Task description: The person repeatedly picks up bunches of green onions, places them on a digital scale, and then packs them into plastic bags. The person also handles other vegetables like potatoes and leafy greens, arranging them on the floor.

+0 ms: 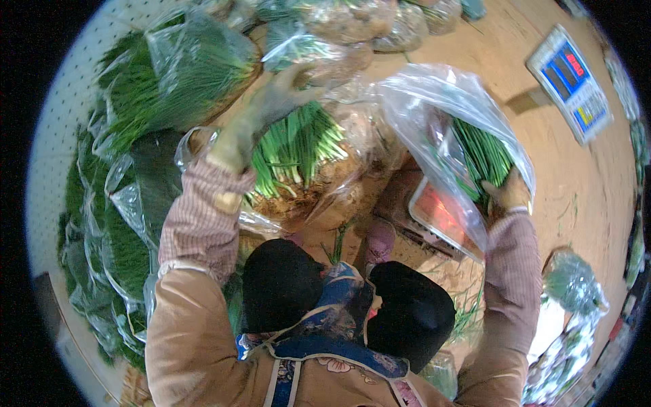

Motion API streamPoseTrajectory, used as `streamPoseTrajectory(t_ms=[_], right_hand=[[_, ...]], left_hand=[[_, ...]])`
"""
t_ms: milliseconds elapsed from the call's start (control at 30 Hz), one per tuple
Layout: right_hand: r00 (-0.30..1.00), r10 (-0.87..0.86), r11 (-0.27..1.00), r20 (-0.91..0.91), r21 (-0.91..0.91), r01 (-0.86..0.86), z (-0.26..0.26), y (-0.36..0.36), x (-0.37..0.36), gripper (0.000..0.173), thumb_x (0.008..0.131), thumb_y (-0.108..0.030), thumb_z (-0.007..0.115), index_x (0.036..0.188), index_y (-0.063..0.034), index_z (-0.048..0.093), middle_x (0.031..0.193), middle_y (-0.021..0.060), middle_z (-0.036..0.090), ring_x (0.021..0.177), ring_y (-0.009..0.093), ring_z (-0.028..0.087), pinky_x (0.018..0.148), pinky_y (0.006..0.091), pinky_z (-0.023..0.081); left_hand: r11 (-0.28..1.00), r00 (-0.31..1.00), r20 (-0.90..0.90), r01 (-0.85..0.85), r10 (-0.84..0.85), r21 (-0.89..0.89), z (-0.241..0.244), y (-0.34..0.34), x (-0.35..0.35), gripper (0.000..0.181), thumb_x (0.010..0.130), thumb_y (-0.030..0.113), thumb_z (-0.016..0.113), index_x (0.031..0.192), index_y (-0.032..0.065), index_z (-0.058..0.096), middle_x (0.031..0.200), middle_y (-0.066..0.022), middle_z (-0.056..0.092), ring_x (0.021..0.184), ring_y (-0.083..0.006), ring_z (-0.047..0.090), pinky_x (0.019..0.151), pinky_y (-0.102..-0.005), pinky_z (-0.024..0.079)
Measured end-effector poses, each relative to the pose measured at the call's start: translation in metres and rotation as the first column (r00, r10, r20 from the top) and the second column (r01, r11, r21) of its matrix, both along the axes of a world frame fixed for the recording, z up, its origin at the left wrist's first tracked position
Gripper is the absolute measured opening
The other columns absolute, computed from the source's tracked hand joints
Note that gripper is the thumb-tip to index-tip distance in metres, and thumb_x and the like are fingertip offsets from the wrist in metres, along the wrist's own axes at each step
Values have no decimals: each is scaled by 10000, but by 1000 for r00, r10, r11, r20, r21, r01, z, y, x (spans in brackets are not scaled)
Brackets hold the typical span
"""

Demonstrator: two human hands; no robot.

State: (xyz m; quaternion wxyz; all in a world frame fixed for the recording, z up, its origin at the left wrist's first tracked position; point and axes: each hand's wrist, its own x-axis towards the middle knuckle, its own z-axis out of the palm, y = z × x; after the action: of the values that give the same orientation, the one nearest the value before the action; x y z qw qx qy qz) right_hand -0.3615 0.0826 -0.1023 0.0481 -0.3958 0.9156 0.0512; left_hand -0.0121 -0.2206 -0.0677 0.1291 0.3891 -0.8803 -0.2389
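Note:
My left hand (274,104), gloved and blurred, hovers at a bunch of green onions or chives (305,142) that has pale cut ends and lies in a clear plastic bag (351,188). Its thumb and fingers look spread, with nothing visible between them. On the other side, my right hand (511,193) reaches into the mouth of a large clear bag (432,96). There it grips the near end of a bundle of green stalks (478,150). Part of that bundle is hidden by the plastic. Below the bag shows a scale platform (440,213) with a red reflection.
A scale display (572,84) with lit red digits stands at upper right. Bagged greens (178,86) are heaped on the left, and more filled bags (351,20) line the far side. Another bag of greens (574,280) lies at right. Loose stalks (465,310) litter the floor beside my knee.

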Motion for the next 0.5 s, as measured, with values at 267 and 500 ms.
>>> streamPoseTrajectory(t_ms=[267,500], right_hand=[[511,396,918,763,-341,-202,93,-65,144,426,726,-175,623,1065,35,474,881,169,583,819,200,569,717,296,440],[272,70,961,960,8,-275,-170,-173,271,426,791,-277,548,1107,-3,464,997,109,556,873,168,534,767,267,412]], left_hand=[[531,700,236,-681,674,504,-168,70,248,474,767,388,542,1051,12,493,999,-138,545,843,-210,537,734,-305,426],[260,166,-205,-733,964,629,-301,104,306,444,773,367,541,1034,10,515,938,-114,571,784,-195,545,682,-299,432]])
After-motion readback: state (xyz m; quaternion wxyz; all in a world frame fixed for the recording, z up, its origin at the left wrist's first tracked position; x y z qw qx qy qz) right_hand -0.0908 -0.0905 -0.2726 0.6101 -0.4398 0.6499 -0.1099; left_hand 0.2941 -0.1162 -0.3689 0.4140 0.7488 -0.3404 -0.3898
